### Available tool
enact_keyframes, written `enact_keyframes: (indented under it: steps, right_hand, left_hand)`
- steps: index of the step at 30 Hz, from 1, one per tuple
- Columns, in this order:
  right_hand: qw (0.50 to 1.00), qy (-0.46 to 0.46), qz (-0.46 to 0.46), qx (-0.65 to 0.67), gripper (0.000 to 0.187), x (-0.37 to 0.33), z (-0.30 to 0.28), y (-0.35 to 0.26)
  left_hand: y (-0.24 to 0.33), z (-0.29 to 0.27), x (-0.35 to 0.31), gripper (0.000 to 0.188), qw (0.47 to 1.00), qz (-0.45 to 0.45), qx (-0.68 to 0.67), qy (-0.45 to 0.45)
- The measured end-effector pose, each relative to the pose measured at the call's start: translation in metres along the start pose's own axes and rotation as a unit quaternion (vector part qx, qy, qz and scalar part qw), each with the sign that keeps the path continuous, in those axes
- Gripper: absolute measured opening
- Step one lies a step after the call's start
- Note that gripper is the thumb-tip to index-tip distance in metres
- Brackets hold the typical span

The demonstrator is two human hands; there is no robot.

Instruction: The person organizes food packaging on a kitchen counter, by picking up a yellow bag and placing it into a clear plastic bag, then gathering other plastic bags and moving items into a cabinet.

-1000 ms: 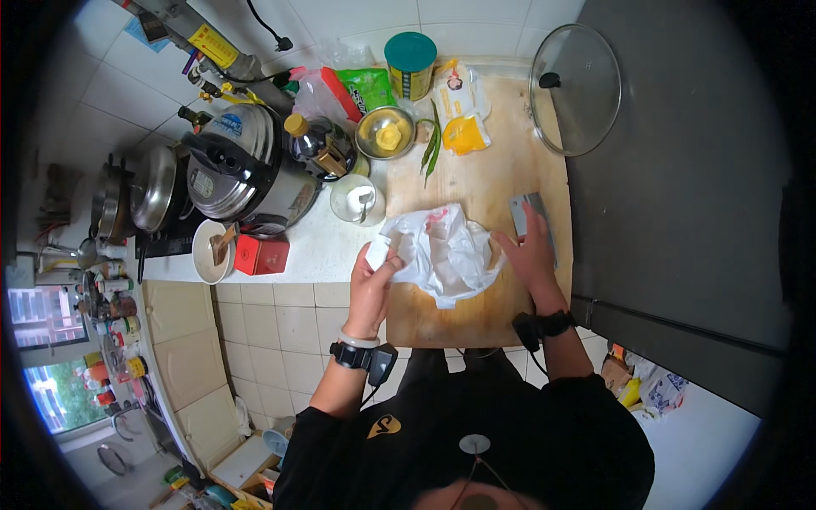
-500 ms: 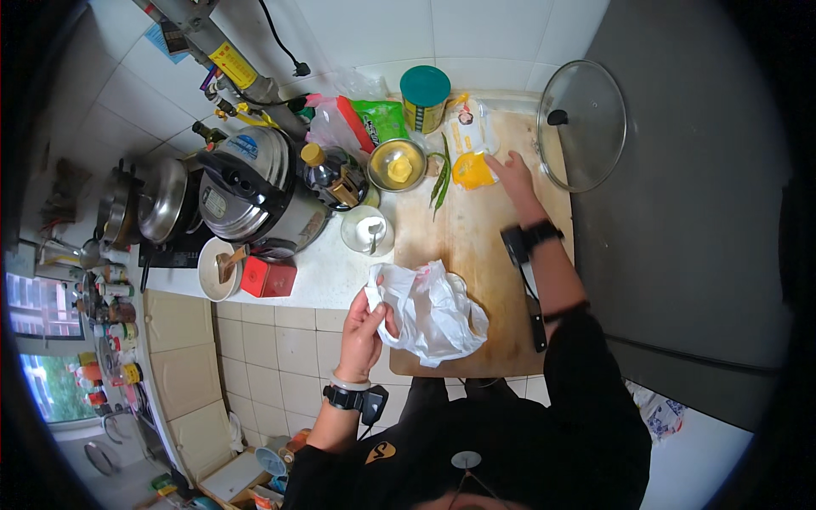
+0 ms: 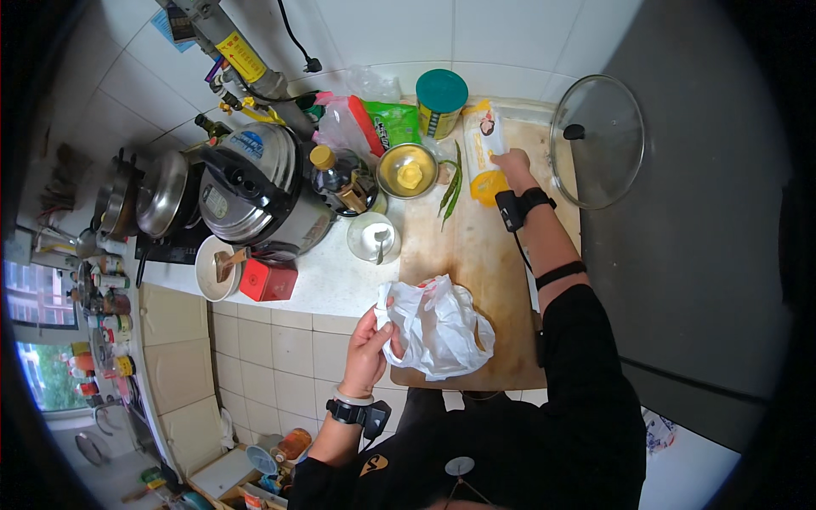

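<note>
My left hand (image 3: 365,354) pinches the edge of a white plastic bag (image 3: 442,331), which spreads crumpled over the near part of the wooden cutting board (image 3: 501,263). At the board's far side, my right hand (image 3: 513,164) is closed on the right edge of a yellow-and-white packet (image 3: 484,136). Its fingertips are partly hidden. Left of the packet lie green chili peppers (image 3: 452,187). Beside them stands a metal bowl (image 3: 385,181) with a yellow lump (image 3: 409,176) in it. A glass bowl (image 3: 360,246) with white powder and a spoon sits nearer me.
A glass lid (image 3: 627,161) leans at the right by a dark grey panel (image 3: 697,255). A green-lidded can (image 3: 441,106) stands at the back. To the left are a dark sauce bottle (image 3: 338,183), a pressure cooker (image 3: 289,212), a red box (image 3: 269,280) and a white bowl (image 3: 206,276).
My right hand, open beside the packet before, has closed on its edge, and the packet now lies straighter. My left hand still holds the bag. The view has shifted slightly.
</note>
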State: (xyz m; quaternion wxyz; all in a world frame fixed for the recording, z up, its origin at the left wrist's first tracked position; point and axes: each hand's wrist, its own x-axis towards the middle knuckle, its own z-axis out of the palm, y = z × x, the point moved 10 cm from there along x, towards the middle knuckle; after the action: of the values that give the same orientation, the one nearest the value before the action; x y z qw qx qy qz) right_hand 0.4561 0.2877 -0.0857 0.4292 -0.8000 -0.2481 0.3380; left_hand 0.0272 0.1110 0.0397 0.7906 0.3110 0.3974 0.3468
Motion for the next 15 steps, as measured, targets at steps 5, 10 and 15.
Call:
enact_keyframes:
  steps: [5, 10, 15]
  right_hand:
    - [0.993, 0.061, -0.096, -0.033, 0.029, -0.022, -0.053, 0.015]
    - [0.985, -0.050, -0.029, 0.161, 0.024, -0.065, -0.052, 0.050]
    - [0.997, -0.027, -0.052, 0.050, 0.033, -0.051, -0.040, 0.060]
  left_hand:
    - [0.001, 0.009, 0.006, 0.044, 1.000, -0.003, 0.013, -0.021]
    - [-0.005, 0.010, 0.010, 0.042, 0.999, -0.006, 0.006, -0.037]
    - [-0.007, 0.019, 0.011, 0.042, 0.999, -0.024, -0.016, -0.027]
